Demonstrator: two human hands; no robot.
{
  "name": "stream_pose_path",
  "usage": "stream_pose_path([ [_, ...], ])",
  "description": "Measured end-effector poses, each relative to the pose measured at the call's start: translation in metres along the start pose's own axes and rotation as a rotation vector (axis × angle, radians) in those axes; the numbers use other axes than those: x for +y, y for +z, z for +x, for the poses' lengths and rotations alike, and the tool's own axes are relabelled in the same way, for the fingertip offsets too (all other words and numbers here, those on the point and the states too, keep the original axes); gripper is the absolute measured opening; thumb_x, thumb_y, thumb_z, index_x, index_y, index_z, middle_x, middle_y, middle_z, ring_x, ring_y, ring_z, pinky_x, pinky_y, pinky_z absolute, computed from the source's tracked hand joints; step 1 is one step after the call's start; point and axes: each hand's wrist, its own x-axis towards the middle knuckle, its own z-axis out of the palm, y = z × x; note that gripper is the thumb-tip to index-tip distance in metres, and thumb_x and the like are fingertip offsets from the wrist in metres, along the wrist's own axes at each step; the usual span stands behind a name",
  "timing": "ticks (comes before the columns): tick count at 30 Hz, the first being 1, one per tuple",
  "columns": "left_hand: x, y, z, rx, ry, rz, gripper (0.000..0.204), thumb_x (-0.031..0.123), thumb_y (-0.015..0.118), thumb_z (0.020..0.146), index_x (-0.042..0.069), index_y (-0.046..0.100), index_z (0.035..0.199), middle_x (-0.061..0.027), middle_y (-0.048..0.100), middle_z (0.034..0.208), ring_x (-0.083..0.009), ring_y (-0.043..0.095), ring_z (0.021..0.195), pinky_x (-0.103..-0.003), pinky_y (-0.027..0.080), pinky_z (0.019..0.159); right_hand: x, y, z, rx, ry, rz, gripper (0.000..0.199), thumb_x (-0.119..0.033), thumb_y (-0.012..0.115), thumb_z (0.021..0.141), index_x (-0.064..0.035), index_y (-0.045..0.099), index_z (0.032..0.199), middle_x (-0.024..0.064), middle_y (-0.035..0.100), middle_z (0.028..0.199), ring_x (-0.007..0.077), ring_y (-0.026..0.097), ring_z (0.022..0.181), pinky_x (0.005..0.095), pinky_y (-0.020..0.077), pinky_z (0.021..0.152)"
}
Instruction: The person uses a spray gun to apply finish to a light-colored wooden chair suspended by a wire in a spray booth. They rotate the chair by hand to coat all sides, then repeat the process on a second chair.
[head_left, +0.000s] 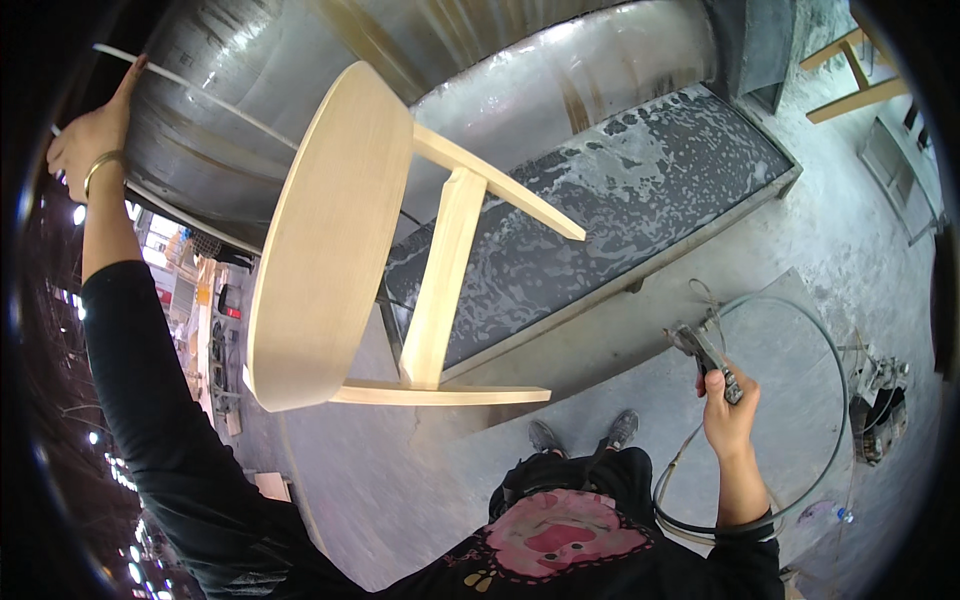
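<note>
My left hand [90, 145] is raised at the far left, fingers curled around a thin pale metal rod [215, 97]. That rod runs across to a light wooden chair frame [330, 240], meeting it behind its broad curved panel. Two legs and a crossbar extend rightward from the panel, and the frame hangs tilted in front of me. Low on the right, my right hand [730, 400] is closed around a metal spray gun [708, 357], with its nozzle end toward the upper left. Between the gun and the chair frame is a wide gap.
A hose [840, 400] loops right of my right arm. Beyond the chair frame, a shallow tank [640, 275] of dark liquid with white scum lies below a shiny curved metal wall [560, 70]. Another wooden piece [860, 98] stands far right; equipment [882, 405] sits on the floor.
</note>
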Motion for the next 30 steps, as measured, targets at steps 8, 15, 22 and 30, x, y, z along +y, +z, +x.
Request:
stream_pose_path([
  [8, -0.015, -0.081, -0.004, -0.705, -0.316, -1.699, 0.072, 0.030, 0.054, 0.104, -0.016, 0.026, 0.150, -0.0380, 0.040, 0.149, -0.0440, 0.046, 0.141, -0.060, 0.039, 0.118, -0.065, 0.037, 0.027, -0.093, -0.381, 0.212, 0.069, -0.055, 0.077, 0.089, 0.0056, 0.072, 0.120, 0.0129, 0.073, 0.084, 0.0169, 0.067, 0.073, 0.0295, 0.0525, 0.070],
  [15, 0.008, -0.118, -0.044, -1.038, -0.300, -1.938, 0.078, 0.029, 0.046, 0.098, -0.013, 0.017, 0.157, -0.0369, 0.024, 0.162, -0.0441, 0.020, 0.155, -0.061, 0.016, 0.127, -0.049, 0.053, 0.064, -0.065, -0.079, -0.274, 0.065, -0.060, 0.076, 0.085, -0.0043, 0.076, 0.118, 0.0206, 0.076, 0.098, 0.0381, 0.074, 0.092, 0.0413, 0.0571, 0.080],
  [22, 0.014, -0.100, -0.049, -0.903, -0.237, -1.803, 0.071, 0.022, 0.042, 0.093, -0.010, 0.027, 0.155, -0.0340, 0.036, 0.158, -0.0429, 0.033, 0.151, -0.059, 0.023, 0.126, -0.014, 0.043, 0.050, -0.029, 0.084, -0.369, 0.062, -0.062, 0.074, 0.086, -0.0090, 0.076, 0.120, 0.0226, 0.075, 0.098, 0.0389, 0.073, 0.097, 0.0422, 0.0562, 0.085],
  [30, 0.017, -0.093, -0.041, -0.903, -0.259, -1.717, 0.063, 0.017, 0.036, 0.094, -0.012, 0.038, 0.150, -0.0300, 0.045, 0.153, -0.0398, 0.042, 0.146, -0.058, 0.031, 0.123, -0.032, -0.025, -0.013, -0.146, -0.241, 0.141, 0.077, -0.066, 0.059, 0.097, 0.0070, 0.071, 0.119, 0.0032, 0.063, 0.068, 0.0103, 0.056, 0.057, 0.0276, 0.0461, 0.053],
])
